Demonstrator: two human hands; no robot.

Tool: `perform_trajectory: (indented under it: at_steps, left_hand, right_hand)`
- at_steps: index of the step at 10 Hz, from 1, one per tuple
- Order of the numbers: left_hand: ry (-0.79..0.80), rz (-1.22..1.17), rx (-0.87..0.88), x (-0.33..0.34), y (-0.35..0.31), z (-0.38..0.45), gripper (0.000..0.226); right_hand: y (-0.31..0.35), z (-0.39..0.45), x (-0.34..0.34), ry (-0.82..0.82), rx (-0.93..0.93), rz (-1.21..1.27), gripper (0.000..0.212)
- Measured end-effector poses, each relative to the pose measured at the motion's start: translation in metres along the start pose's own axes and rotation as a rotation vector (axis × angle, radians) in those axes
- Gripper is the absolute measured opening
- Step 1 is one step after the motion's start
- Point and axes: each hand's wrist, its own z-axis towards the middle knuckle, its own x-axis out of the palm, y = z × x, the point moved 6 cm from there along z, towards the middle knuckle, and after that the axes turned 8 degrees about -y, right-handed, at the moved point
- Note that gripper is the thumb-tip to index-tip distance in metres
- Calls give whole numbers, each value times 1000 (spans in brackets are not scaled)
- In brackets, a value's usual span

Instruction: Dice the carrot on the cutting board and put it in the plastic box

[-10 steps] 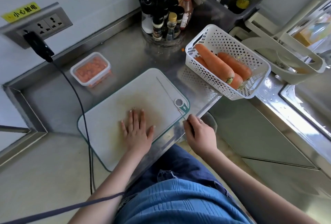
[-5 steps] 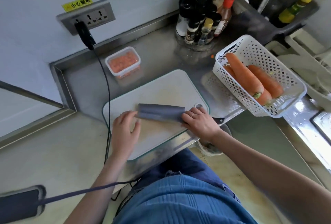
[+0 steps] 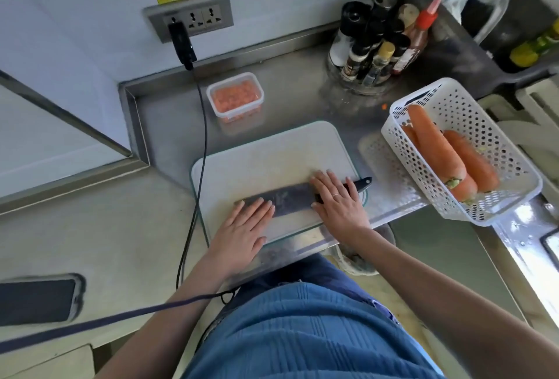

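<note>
I see a broad grey cleaver with a black handle point(image 3: 290, 198) lying flat on the white rectangular cutting board point(image 3: 266, 160), near the board's front edge. My left hand point(image 3: 245, 228) rests with straight fingers on the blade's left end, palm down and holding nothing. My right hand point(image 3: 338, 203) lies flat, fingers spread, over the joint of blade and handle, and the handle tip pokes out past the board's right edge. The clear plastic box of diced orange carrot point(image 3: 235, 96) sits behind the board, towards the steel worktop's back-left corner. Whole orange carrots point(image 3: 435, 148) lie in the white perforated basket point(image 3: 496, 136) at the worktop's right edge.
</note>
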Motion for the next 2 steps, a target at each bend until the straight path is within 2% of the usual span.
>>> perform_trajectory:
  at_steps: [1,2]
  left_hand:
    - [49,6,3,6,1,-4,60]
    - [-31,-70,-1,-18,9,13,51]
  right_hand:
    - [3,5,2,38,17,32,57]
    - [3,11,-18,13,122,247,55]
